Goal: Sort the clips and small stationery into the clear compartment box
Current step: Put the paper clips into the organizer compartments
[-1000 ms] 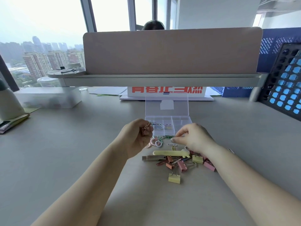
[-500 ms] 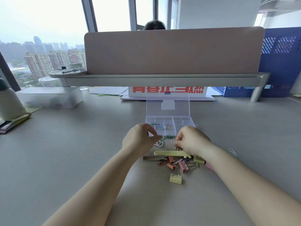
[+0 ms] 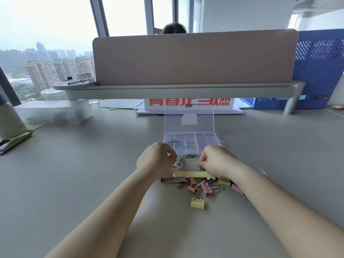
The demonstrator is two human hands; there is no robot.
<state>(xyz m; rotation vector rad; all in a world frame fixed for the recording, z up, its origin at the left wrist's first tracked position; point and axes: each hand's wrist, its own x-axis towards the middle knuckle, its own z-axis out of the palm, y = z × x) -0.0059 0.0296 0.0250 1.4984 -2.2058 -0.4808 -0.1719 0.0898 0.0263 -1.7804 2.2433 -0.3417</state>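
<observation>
Right hand (image 3: 217, 161) is pinching 1 pale wire paper clip (image 3: 197, 163); the clear plastic compartment box (image 3: 208, 140) sits just beyond it, straight ahead. Left hand (image 3: 154, 161) curled, can't tell if it's holding anything.

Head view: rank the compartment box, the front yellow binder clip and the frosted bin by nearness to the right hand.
1. Clear compartment box, just beyond the right hand.
2. Yellow binder clip, nearer the person.
3. Frosted bin, far left.
</observation>
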